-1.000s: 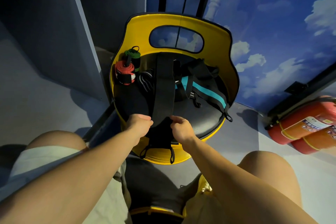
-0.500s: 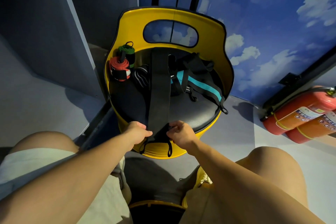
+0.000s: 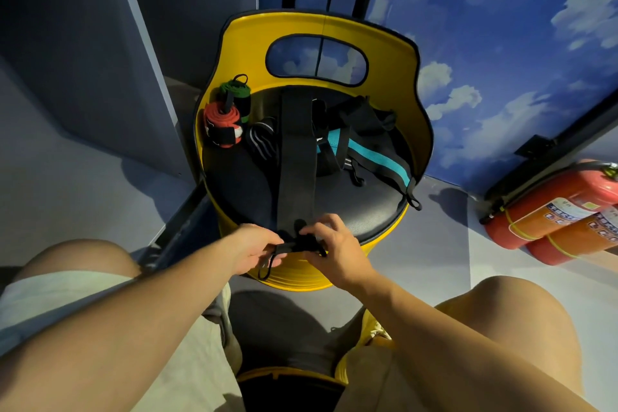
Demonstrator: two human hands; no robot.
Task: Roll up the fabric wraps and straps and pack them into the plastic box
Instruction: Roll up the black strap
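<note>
Black strap [image 3: 297, 157] lies flat lengthwise, near end bunched.

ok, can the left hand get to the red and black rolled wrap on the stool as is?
Probably not right now: the left hand is busy gripping the wide black strap's near end. The red and black rolled wrap stands uncovered at the seat's back left, so once freed, the path looks open.

It looked like a gym or activity studio; beyond the fingers [image 3: 311, 227] stood a yellow barrel seat [image 3: 394, 84] strewn with wrist wraps [image 3: 224, 124]; a sky mural [image 3: 485, 43] rose behind; red fire extinguishers [image 3: 548, 211] lay to their right.
</note>
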